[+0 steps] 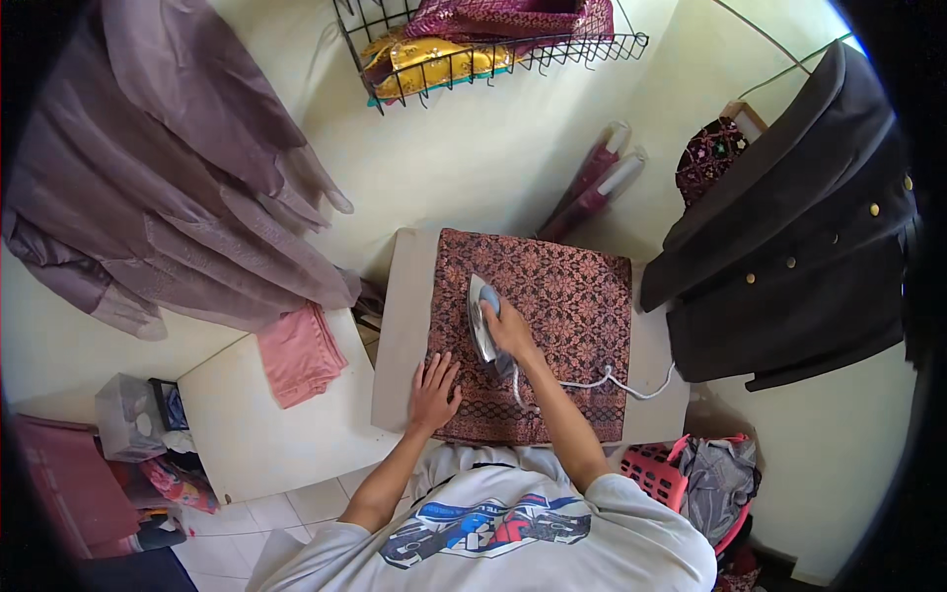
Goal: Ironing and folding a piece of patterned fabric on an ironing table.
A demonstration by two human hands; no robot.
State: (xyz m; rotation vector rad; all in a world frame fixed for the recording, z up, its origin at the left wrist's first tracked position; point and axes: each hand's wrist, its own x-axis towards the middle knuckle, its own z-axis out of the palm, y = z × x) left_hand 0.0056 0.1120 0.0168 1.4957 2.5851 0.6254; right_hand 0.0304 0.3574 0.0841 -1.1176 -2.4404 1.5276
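A patterned cloth (570, 311), dark with reddish-pink flowers, lies spread over a covered ironing surface (405, 311). My right hand (509, 329) is closed round the blue handle of a clothes iron (477, 318). The iron rests on the left half of the cloth, its tip pointing away from me. Its soleplate is mostly hidden. A whitish cord (584, 384) runs from the iron's rear, behind my right forearm, across the cloth to the right. My left hand (435, 392) lies flat with fingers apart on the cloth's left edge, near the front.
A white table (296, 444) at left bears folded pink cloth (302, 359). Mauve garments (170, 170) hang at left, a dark jacket (784, 244) at right. A wire basket (444, 70) holds fabrics above. Plastic-wrapped rolls (592, 181) stand behind; a pink laundry basket (655, 473) is at lower right.
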